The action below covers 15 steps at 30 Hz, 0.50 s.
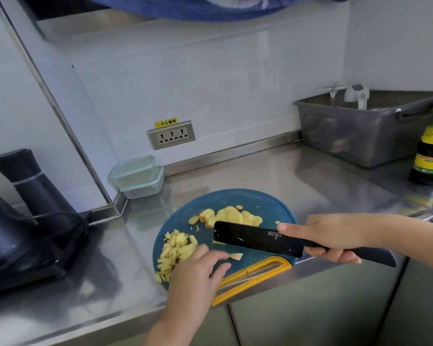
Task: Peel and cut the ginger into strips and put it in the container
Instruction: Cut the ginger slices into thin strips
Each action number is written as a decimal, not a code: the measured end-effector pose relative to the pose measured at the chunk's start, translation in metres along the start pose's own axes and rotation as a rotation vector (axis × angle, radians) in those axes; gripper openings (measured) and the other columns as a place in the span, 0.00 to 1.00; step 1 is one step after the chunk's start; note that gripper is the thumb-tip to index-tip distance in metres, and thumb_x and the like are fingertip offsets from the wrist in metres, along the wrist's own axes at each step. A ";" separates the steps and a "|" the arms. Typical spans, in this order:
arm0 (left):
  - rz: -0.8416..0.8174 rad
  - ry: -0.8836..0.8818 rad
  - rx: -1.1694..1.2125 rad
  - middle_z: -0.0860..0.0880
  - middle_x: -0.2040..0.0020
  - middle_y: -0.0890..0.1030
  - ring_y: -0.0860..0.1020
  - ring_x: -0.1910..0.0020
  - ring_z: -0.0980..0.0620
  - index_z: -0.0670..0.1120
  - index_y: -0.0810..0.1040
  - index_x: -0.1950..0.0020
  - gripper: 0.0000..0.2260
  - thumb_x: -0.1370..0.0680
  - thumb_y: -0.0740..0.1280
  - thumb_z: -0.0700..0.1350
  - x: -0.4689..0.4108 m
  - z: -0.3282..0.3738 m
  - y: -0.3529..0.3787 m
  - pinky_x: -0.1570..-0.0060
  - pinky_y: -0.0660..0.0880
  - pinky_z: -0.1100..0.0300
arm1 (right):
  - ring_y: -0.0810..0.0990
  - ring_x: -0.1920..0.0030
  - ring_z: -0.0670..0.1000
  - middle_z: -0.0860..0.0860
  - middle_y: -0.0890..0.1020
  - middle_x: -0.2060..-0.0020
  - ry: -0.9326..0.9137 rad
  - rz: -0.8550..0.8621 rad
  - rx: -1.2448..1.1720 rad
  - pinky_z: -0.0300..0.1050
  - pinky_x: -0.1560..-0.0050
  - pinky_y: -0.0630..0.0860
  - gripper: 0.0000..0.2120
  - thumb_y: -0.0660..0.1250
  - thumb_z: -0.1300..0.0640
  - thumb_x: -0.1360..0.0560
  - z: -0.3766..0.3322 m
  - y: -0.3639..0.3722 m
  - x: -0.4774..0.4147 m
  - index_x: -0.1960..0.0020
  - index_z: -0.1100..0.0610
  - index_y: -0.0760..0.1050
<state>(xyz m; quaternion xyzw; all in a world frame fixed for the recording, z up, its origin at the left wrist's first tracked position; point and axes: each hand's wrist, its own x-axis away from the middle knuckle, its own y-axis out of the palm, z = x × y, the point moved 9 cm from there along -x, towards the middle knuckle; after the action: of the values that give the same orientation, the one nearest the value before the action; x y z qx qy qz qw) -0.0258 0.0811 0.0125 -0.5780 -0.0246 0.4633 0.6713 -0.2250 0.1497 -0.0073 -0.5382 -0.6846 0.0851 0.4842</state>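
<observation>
Cutting ginger into strips, about half done on the blue board.
Strips heap at left, peeled slices wait behind, and the container stands apart by the wall. The right hand grips the knife, forefinger along the blade; the left hand, fingers loosely bent, touches a small piece.
</observation>
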 end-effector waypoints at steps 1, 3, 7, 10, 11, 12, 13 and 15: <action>-0.001 0.017 0.008 0.65 0.69 0.60 0.66 0.74 0.68 0.54 0.83 0.54 0.10 0.34 0.78 0.46 -0.001 0.002 0.001 0.76 0.59 0.77 | 0.61 0.81 0.49 0.50 0.62 0.80 -0.003 -0.013 0.010 0.39 0.76 0.66 0.32 0.48 0.23 0.34 -0.002 0.001 -0.002 0.73 0.53 0.60; -0.008 0.051 0.020 0.67 0.68 0.60 0.65 0.72 0.71 0.54 0.84 0.54 0.10 0.34 0.78 0.46 -0.002 0.005 0.003 0.74 0.59 0.79 | 0.61 0.81 0.49 0.49 0.62 0.80 -0.007 -0.036 0.018 0.40 0.75 0.66 0.32 0.48 0.25 0.31 -0.005 0.003 -0.005 0.73 0.53 0.60; -0.018 0.100 0.011 0.65 0.67 0.60 0.64 0.71 0.71 0.54 0.84 0.56 0.09 0.33 0.78 0.45 -0.007 0.008 0.010 0.73 0.58 0.79 | 0.60 0.81 0.49 0.49 0.62 0.81 0.001 -0.059 0.010 0.40 0.75 0.65 0.31 0.48 0.27 0.28 -0.003 0.004 -0.009 0.73 0.53 0.59; -0.006 0.135 -0.018 0.63 0.65 0.62 0.63 0.73 0.67 0.53 0.84 0.58 0.07 0.34 0.78 0.45 -0.011 0.010 0.010 0.73 0.57 0.79 | 0.60 0.81 0.49 0.49 0.62 0.81 0.005 -0.068 0.010 0.39 0.76 0.65 0.31 0.48 0.26 0.28 -0.001 0.004 -0.012 0.72 0.53 0.59; -0.003 0.145 -0.028 0.63 0.65 0.63 0.63 0.73 0.65 0.53 0.84 0.58 0.07 0.34 0.78 0.45 -0.012 0.011 0.010 0.73 0.57 0.79 | 0.60 0.81 0.49 0.49 0.61 0.81 0.006 -0.074 0.014 0.39 0.77 0.65 0.32 0.48 0.26 0.28 -0.001 0.004 -0.013 0.73 0.53 0.59; -0.004 0.159 -0.038 0.63 0.65 0.64 0.64 0.73 0.64 0.53 0.84 0.59 0.07 0.34 0.78 0.46 -0.012 0.011 0.010 0.73 0.58 0.79 | 0.60 0.80 0.49 0.49 0.61 0.80 0.005 -0.082 0.016 0.38 0.78 0.65 0.32 0.48 0.26 0.29 0.000 0.004 -0.013 0.73 0.53 0.59; -0.005 0.176 -0.046 0.62 0.66 0.66 0.65 0.72 0.64 0.53 0.84 0.59 0.07 0.34 0.78 0.45 -0.013 0.012 0.010 0.73 0.59 0.79 | 0.60 0.80 0.49 0.49 0.61 0.80 0.002 -0.092 0.017 0.38 0.78 0.65 0.32 0.48 0.26 0.29 -0.001 0.004 -0.014 0.74 0.52 0.60; -0.001 0.209 -0.052 0.60 0.67 0.71 0.68 0.73 0.63 0.53 0.84 0.59 0.06 0.34 0.77 0.45 -0.012 0.013 0.011 0.74 0.64 0.76 | 0.59 0.80 0.49 0.49 0.61 0.80 -0.007 -0.108 0.012 0.38 0.78 0.64 0.32 0.48 0.26 0.29 -0.001 0.004 -0.014 0.75 0.52 0.60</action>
<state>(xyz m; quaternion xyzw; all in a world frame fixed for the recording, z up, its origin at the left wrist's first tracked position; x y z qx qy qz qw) -0.0468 0.0817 0.0138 -0.6403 0.0333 0.3993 0.6553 -0.2223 0.1394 -0.0172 -0.4973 -0.7139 0.0647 0.4887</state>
